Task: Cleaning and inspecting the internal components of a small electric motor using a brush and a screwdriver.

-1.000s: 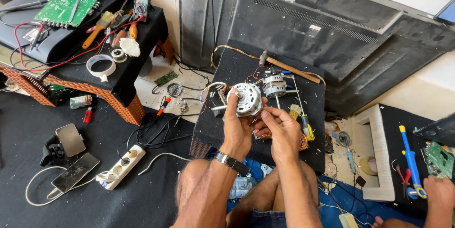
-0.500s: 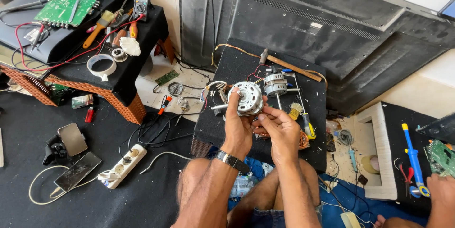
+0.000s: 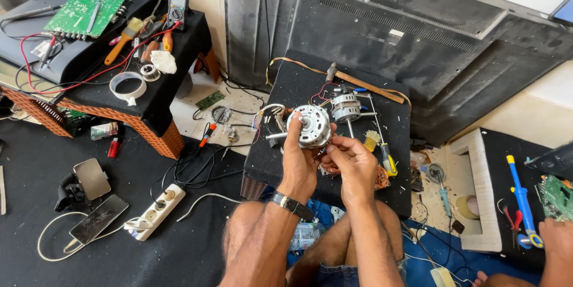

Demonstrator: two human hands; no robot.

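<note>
Fingers (image 3: pixel 296 129) of the left hand (image 3: pixel 298 161) wrap around the back and side of a round silver motor (image 3: pixel 308 126), closed firmly on its casing so the shaft end faces up toward the camera. That grip seems meant to keep the motor steady and lifted just above the black padded counter (image 3: pixel 286 93), where it can be seen clearly. Right hand (image 3: pixel 352 164) sits just beside it, its fingers (image 3: pixel 332 147) curled together and touching the motor's lower edge, apparently pinching at something small there; what exactly, I cannot tell. Behind the motor on the counter lie a second motor part (image 3: pixel 345 107), a hammer (image 3: pixel 358 81) and a small brush (image 3: pixel 373 139), all near.
</note>
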